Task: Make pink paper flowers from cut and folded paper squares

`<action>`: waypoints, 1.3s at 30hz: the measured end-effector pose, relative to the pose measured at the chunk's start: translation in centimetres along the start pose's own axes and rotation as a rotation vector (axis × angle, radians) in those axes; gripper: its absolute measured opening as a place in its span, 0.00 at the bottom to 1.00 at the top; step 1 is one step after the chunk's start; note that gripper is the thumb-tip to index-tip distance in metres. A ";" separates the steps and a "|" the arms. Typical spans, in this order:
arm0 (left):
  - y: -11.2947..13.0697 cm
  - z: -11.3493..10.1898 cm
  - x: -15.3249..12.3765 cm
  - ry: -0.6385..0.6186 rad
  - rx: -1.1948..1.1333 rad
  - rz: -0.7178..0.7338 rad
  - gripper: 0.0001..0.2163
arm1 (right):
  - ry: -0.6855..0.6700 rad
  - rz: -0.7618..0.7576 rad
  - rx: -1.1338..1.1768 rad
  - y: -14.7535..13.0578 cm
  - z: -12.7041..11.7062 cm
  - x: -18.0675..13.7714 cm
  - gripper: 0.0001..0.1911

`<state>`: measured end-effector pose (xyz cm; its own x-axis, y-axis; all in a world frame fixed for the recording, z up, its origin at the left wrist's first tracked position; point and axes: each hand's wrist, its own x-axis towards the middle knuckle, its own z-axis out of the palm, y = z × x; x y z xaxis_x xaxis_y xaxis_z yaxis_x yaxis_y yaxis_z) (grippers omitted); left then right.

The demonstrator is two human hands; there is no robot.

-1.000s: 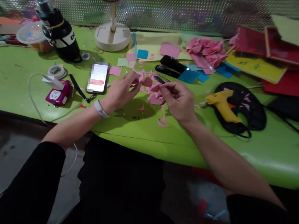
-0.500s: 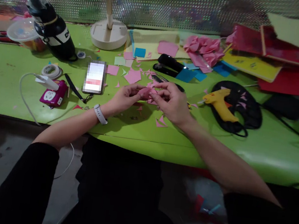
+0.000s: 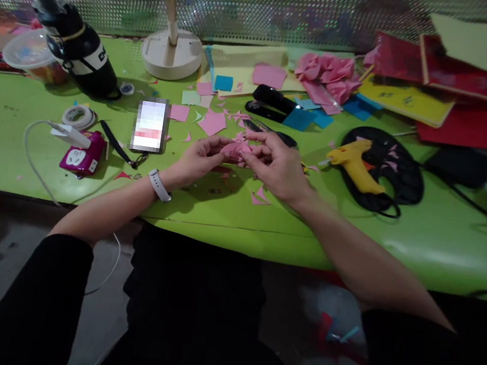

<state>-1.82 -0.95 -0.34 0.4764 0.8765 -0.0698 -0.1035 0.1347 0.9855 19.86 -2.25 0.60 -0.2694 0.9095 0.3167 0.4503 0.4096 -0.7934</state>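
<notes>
Over the middle of the green table (image 3: pixel 5 137) my left hand (image 3: pixel 197 158) and my right hand (image 3: pixel 275 166) meet, both pinched on a small folded piece of pink paper (image 3: pixel 235 148). A white band sits on my left wrist. Loose pink paper scraps (image 3: pixel 259 197) lie around and under my hands, and a larger pink square (image 3: pixel 214 123) lies just beyond my left hand. Scissors (image 3: pixel 273 133) lie just past my right hand's fingers.
A phone (image 3: pixel 149 126) lies left of my hands, with a magenta power strip (image 3: pixel 78 156), a tape roll (image 3: pixel 78 117) and a black bottle (image 3: pixel 78 50) further left. A fan base (image 3: pixel 170 57) and black stapler (image 3: pixel 268 102) stand behind. A yellow glue gun (image 3: pixel 354 165) lies right; paper stacks (image 3: pixel 446 96) far right.
My hands have drawn together and nearer to me, now pinching one pink piece between them. The view has shifted slightly to the right.
</notes>
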 end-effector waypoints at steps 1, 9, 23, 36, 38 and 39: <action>0.0 0.0 0.0 0.003 0.004 -0.006 0.13 | -0.002 0.000 0.000 0.0 0.0 0.0 0.22; 1.0 0.6 -0.4 0.026 -0.049 -0.077 0.11 | -0.009 -0.020 -0.044 0.3 0.0 0.0 0.21; 0.6 0.6 -0.2 0.044 -0.113 -0.090 0.14 | 0.003 -0.020 -0.080 0.3 -0.3 0.0 0.21; 1.4 0.5 -0.3 0.056 -0.054 -0.077 0.13 | -0.021 0.066 -0.019 -0.9 -1.5 0.5 0.28; 1.8 0.4 -0.5 0.047 -0.003 -0.102 0.11 | -0.034 0.066 -0.005 -0.9 -1.5 0.5 0.28; 2.0 0.4 -0.5 0.040 0.019 -0.113 0.11 | -0.042 0.066 0.002 -0.9 -1.4 0.5 0.28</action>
<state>-1.93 -1.32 1.73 0.4489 0.8739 -0.1865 -0.0342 0.2254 0.9737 20.55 -2.08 2.19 -0.2745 0.9308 0.2416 0.4666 0.3486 -0.8129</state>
